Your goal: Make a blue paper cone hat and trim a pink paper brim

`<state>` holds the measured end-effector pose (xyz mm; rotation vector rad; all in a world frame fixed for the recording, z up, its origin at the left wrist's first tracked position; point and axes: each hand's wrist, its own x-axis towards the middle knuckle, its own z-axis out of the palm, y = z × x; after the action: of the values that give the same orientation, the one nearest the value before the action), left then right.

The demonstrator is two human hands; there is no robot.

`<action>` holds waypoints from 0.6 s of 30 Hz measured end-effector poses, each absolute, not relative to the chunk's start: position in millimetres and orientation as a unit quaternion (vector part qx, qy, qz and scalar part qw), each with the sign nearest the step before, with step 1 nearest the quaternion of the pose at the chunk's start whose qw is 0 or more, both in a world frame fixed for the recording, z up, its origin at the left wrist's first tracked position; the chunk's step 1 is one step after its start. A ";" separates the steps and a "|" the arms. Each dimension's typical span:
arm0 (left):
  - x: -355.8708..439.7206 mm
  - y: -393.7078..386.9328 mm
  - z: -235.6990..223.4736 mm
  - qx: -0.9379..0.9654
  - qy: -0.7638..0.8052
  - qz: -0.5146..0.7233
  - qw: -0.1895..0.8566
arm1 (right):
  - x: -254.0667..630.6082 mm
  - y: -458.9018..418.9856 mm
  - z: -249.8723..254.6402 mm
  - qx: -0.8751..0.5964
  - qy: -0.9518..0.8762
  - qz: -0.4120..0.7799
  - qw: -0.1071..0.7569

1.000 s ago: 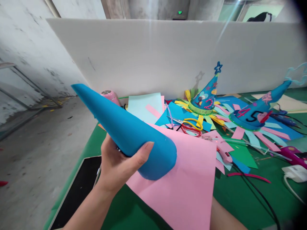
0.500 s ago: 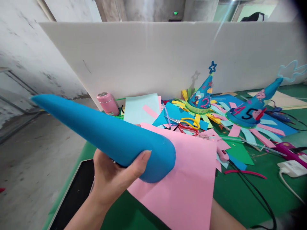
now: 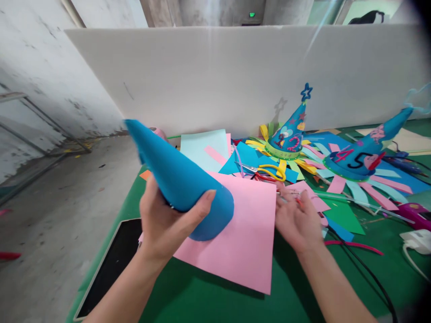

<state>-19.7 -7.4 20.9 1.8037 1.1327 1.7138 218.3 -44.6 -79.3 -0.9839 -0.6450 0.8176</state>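
My left hand (image 3: 171,220) is closed around a blue paper cone (image 3: 188,179), thumb on its near side. The cone tilts, its tip up to the left and its wide end against a pink paper sheet (image 3: 245,233). Just beyond the sheet's right edge is my right hand (image 3: 298,220), palm up with fingers apart and somewhat blurred. It holds nothing that I can see, and I cannot tell if it touches the sheet. Pink scraps lie behind it, and a black cord (image 3: 365,267) runs out beside it.
Yellow-handled scissors (image 3: 269,172) lie among paper scraps. Two decorated blue cone hats, one with a star (image 3: 288,134) and one numbered (image 3: 367,150), stand on the right. A black board (image 3: 112,269) lies at the table's left edge. A white panel (image 3: 215,80) rises behind.
My right hand has come out from behind the pink sheet to its right side. The sheet has lowered and lies flatter. The cone's tip has swung right and stands steeper.
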 end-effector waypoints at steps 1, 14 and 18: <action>-18.9 -5.8 17.4 0.652 0.410 0.603 0.207 | 222.4 -46.8 -79.5 -0.476 -0.304 0.350 0.747; 1.5 1.9 -24.1 0.701 0.463 0.491 0.229 | 180.6 -35.9 -93.9 -0.586 -0.668 0.241 0.390; 3.2 2.3 -23.2 0.696 0.461 0.498 0.235 | 175.0 -31.5 -108.0 -0.597 -0.688 0.213 0.353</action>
<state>3.2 2.3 -23.2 1.9088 1.2661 1.3663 175.0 -31.5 -108.0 -1.5442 -1.7792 0.5515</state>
